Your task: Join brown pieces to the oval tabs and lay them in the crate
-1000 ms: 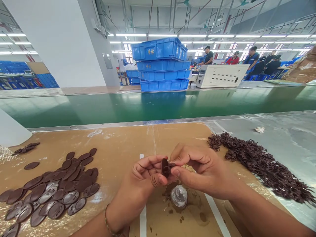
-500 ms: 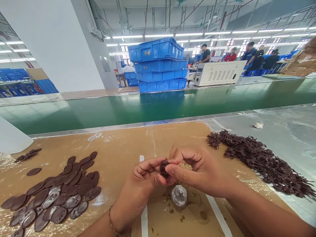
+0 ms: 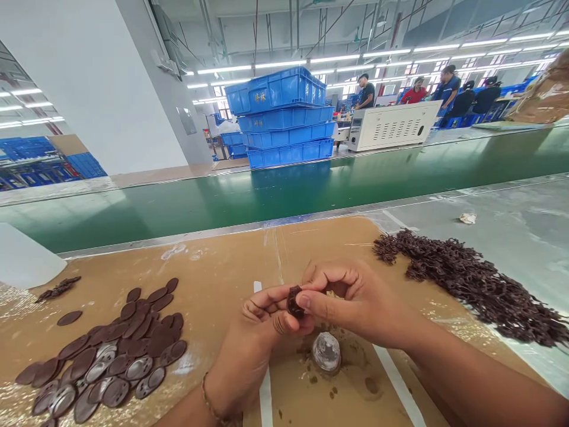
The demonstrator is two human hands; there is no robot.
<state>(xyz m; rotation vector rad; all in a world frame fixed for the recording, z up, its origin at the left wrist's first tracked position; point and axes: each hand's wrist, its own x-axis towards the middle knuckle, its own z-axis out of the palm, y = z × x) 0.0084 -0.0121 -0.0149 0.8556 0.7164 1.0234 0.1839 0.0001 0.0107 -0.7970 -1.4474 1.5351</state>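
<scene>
Between both hands, above the middle of the brown-covered table, is a small dark brown piece (image 3: pixel 294 301), its exact kind too small to tell. The fingers of my left hand (image 3: pixel 262 323) are closed around it from the left. My right hand (image 3: pixel 351 299) pinches its right side between thumb and forefinger. Just below the hands stands a small clear round container (image 3: pixel 326 352) with whitish content, on a wet, spotted patch. To the left lies a heap of flat brown oval pieces (image 3: pixel 120 350), some of them shiny. A long pile of thin, curly dark brown strips (image 3: pixel 471 284) spreads on the right.
Behind the table runs a green conveyor belt (image 3: pixel 213 204). Stacked blue crates (image 3: pixel 287 127) and a white vented machine (image 3: pixel 393 126) stand beyond it. A white rounded object (image 3: pixel 26 258) is at the left edge. Several people are at work in the background.
The camera view has shifted slightly. Both hands keep hold of the small brown piece, which seems turned a little between the fingers. The piles look unchanged.
</scene>
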